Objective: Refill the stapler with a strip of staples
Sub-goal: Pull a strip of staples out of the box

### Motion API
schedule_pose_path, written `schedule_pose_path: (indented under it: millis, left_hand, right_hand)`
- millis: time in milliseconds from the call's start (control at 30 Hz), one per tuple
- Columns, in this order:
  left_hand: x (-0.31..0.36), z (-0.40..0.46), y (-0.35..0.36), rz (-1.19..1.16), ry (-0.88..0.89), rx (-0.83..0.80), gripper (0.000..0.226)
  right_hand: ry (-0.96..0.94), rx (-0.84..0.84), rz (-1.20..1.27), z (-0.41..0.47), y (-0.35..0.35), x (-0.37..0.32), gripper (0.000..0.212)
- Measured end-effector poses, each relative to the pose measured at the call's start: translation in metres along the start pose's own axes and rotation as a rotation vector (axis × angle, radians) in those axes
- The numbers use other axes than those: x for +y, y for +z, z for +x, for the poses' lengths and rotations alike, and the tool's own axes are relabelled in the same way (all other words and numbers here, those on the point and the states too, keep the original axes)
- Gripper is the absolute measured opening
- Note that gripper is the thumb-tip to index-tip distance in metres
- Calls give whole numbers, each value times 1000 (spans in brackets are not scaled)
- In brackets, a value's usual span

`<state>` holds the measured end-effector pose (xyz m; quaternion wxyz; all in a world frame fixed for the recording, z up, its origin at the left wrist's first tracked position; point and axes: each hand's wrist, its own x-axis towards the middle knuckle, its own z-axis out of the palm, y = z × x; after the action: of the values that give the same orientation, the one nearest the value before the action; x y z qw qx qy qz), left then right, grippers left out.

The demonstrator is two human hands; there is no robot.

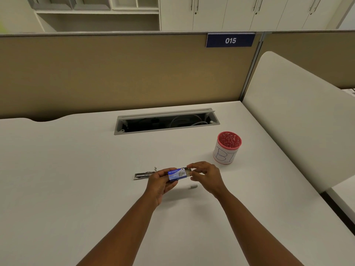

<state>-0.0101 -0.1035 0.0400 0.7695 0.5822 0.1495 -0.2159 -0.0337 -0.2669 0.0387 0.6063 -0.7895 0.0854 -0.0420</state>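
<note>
A small blue staple box (177, 174) is held just above the bench (76, 169) by the left hand (160, 184), whose fingers and thumb are pressed together around the box's left end. The box's long axis runs left to right, tilted slightly so that its right end points a little farther away. At that right end an inner tray or a strip of staples (188, 172) shows as a pale grey band; which of the two it is cannot be told. It is pinched between the thumb and fingertips of the right hand (206, 177).

The stapler (143, 175) lies flat on the bench, seemingly opened out, with its metal channel exposed. It sits just to the left of the left hand and slightly beyond it, and its long axis also runs left to right, roughly in line with the box. A small pale object (193, 186) rests on the bench near the right hand, on the near side; its nature is unclear. A red pen cup (227, 147) stands farther off to the right.

The step in hand is judged to be the drawing of staples out of the box. The stapler is nearer the left hand, so the strip would have to be carried leftward past the box and laid lengthwise into the channel.
</note>
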Motion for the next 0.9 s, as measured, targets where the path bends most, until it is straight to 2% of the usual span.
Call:
schedule_pose_path:
  millis: [100,200,467,700,900]
  left_hand:
    - [0,0,-1,5,9,-1,23]
    - [-1,-1,-1,28,15,-16,23]
    - [0,-4,-2,84,45,-45,28]
    - [-1,-7,0,89,50,-76,27]
    - [1,-7,1,100,56,-42,24]
  right_hand:
    - [102,-22,158,-2,3,-1,18]
    - [189,35,246,-4,6,-3,16]
    - [319,186,324,-7,11,-7,12]
    - [328,222,175,-7,12,-10,10]
    - [218,228,-3,-9,15,-15,13]
